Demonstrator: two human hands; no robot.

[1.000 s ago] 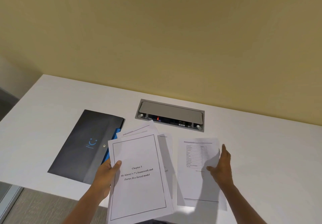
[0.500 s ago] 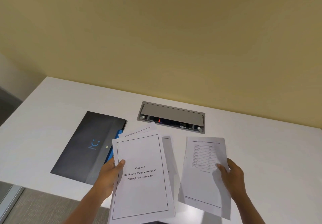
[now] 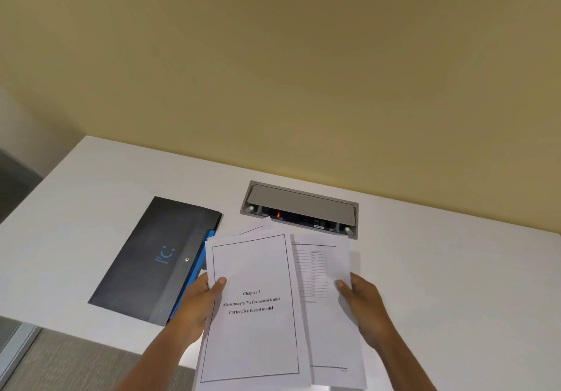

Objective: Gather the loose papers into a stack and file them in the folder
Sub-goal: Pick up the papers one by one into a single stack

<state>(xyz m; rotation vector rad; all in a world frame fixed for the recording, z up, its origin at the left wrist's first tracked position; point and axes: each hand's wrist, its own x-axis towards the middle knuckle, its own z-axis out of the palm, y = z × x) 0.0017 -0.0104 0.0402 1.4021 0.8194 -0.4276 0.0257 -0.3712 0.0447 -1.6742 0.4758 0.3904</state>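
Left hand (image 3: 202, 301): closed on the left edge of my stack (image 3: 253, 308) — thumb on top of the cover page, fingers hidden beneath.
Stack: held up over the near edge of the desk (image 3: 455, 269); the cover page reads "Chapter 3, Mc-kinsey's 7's framework and Porter five forces model" inside a ruled border; corners of other sheets poke out behind its top.
Right hand (image 3: 362, 305): pinching the right edge of a sheet (image 3: 326, 284) printed with a table — thumb on its face, fingers behind.
Sheet: just beside the stack on the right, its left edge tucked under the cover page.
Folder (image 3: 151, 257): dark, with a blue smile mark and a snap button, lying flat on the desk to the left of the stack; a blue inner edge shows along its right side, next to my left hand.
Cable box (image 3: 300, 208): grey, sunk into the desk beyond the papers, a small red light showing inside.
Wall (image 3: 273, 71): plain yellow, behind the desk.
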